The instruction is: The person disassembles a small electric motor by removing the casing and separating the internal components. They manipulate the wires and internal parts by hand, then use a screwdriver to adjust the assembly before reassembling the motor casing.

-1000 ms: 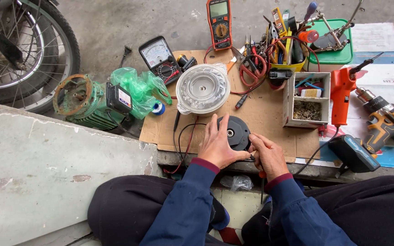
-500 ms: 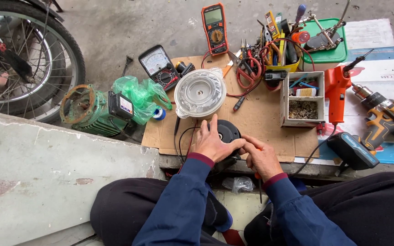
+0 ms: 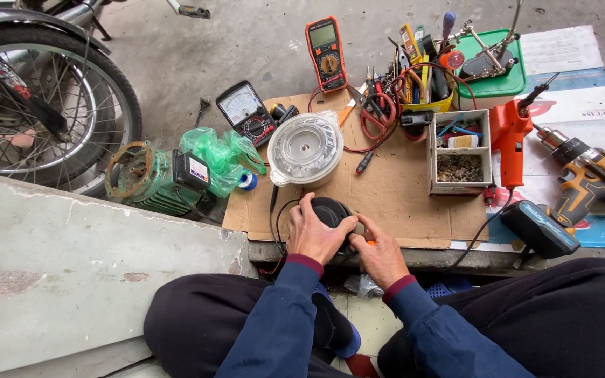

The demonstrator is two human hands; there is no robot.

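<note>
Where the cardboard sheet meets its near edge, a black round part sits clasped: left hand curled over it, right hand pinching its right side. Behind it: white round housing. Far edge: orange multimeter, black analogue meter. Right edge: white compartment box, orange soldering gun, white printed carton beneath.
</note>
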